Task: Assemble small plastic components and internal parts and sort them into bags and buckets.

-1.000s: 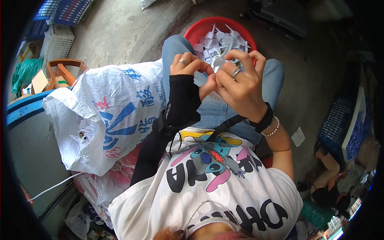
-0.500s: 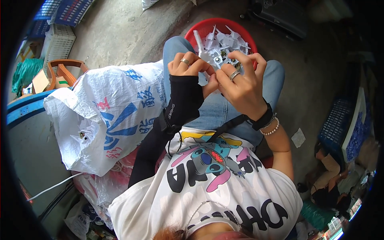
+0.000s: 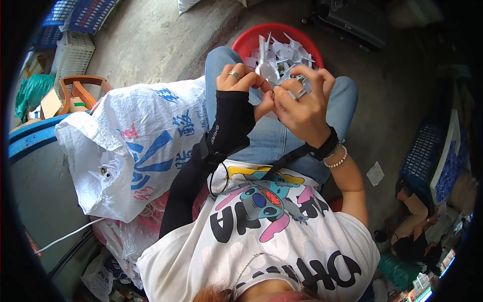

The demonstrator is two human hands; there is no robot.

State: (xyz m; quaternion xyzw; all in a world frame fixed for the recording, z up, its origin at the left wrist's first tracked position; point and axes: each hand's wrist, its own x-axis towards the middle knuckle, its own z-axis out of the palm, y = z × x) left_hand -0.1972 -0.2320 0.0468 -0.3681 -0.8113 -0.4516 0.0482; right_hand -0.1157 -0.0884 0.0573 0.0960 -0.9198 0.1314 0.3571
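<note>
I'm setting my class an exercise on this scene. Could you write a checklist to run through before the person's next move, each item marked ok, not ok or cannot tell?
1. White plastic part in hand: ok, at the fingertips.
2. Left hand and right hand together: ok, their thumbs and fingers meet at the part's near end.
3. Pinched end seated properly: cannot tell, fingers hide it.
4. Red basket close by: ok, just beyond the hands, with white parts in it.
5. Sack open: ok, white pieces show in its mouth.
6. Black cord tucked away: not ok, it loops loosely below the left wrist.
</note>
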